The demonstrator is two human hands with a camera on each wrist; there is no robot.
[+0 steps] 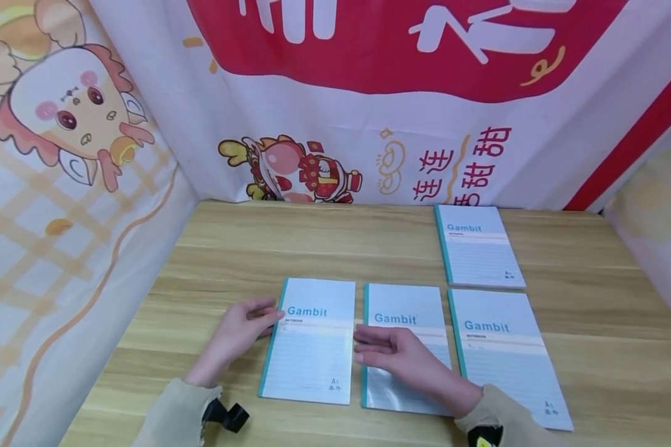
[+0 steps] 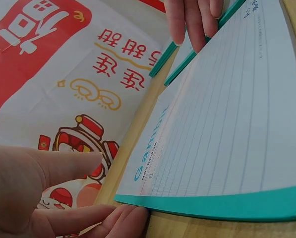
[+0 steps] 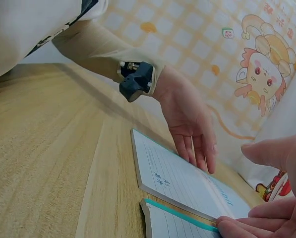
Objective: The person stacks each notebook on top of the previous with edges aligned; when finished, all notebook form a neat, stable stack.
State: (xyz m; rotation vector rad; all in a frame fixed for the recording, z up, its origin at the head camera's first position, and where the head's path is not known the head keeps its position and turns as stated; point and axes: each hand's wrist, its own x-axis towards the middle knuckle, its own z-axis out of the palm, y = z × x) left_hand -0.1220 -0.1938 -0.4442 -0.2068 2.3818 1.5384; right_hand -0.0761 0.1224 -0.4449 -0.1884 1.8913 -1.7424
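A notebook (image 1: 313, 354) with a pale blue ruled cover, a teal spine and the word Gambit lies flat at the left of a group. My left hand (image 1: 240, 332) is at its spine, fingertips low against the edge, as the left wrist view shows, with the thumb raised apart. On the opposite side, my right hand (image 1: 405, 360) has extended fingertips right at the notebook's right edge. That hand reaches across a matching middle notebook (image 1: 408, 304) and covers part of it. Neither hand curls round anything.
To the right lies another such notebook (image 1: 503, 354), with one more notebook (image 1: 475, 248) behind it near the back edge. All rest on a wood-grain table (image 1: 291, 239). Printed cloth (image 1: 335, 112) hangs at the back, and patterned cloth (image 1: 61, 261) runs along the left.
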